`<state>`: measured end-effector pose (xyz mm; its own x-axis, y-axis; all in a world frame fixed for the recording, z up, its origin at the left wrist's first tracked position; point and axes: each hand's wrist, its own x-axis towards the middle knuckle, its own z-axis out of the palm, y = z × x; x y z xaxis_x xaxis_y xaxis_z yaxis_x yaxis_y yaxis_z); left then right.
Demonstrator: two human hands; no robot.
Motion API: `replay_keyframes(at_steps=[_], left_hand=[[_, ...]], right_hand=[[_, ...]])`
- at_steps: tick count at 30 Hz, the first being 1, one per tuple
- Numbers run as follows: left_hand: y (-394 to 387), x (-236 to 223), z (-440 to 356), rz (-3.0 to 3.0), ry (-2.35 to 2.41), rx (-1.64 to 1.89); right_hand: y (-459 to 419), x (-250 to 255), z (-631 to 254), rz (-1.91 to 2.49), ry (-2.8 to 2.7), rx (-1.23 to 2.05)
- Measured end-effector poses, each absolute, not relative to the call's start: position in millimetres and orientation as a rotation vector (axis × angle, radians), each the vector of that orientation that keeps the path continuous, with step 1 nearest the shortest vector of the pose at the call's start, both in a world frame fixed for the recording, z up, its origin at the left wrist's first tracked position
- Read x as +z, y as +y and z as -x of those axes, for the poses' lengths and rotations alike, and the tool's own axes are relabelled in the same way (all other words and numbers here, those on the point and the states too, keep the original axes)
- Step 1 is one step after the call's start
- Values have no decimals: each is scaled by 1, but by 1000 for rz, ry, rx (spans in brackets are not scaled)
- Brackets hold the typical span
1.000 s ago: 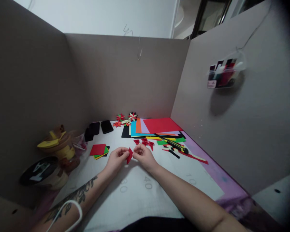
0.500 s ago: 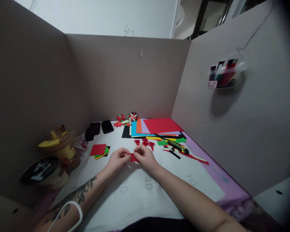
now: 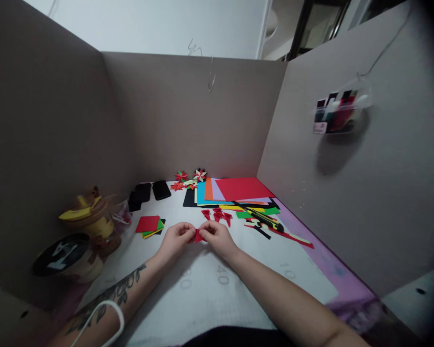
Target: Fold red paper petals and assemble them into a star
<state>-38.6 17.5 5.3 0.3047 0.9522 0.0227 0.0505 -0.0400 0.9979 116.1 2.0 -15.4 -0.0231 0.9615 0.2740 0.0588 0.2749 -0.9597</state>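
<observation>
A small red piece of paper is pinched between my two hands, low over the middle of the white table covering. My left hand is closed on its left side, thumb against fingertips. On the right side my right hand grips it the same way, and the fingers hide much of the paper. Just beyond the hands lie several folded red paper pieces. To the left rests a small stack of paper squares, red on top, with green, yellow and black edges showing below.
Large coloured sheets lie at the back right. A yellow-black utility knife rests among paper strips. Folded paper stars and dark flat objects sit at the back. Containers stand left. Grey panels enclose the table.
My right hand has lowered slightly toward the left one. The red paper between them now looks narrower and more pointed. The rest of the table looks the same.
</observation>
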Motion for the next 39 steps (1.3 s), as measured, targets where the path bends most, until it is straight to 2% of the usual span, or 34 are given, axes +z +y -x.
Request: replay_keyframes(at_steps=[7,13,16,25,39], left_hand=[[16,4,38,-1448,1016,939],[15,5,37,-1589,1027,867],[14,7,38,-1696,1061,875],[17,6,39,-1782,1166,1028],[28,0,48,-1632,1077,1007]], right_hand=[[6,-16,-119,1137,-1469,934],[3,-16,-117,1126,-1724,611],[2,-17,-115,1116,-1768,555],[4,-20,-114,1168,-1642,739],[9,-23,-120,1239,-1561,828]])
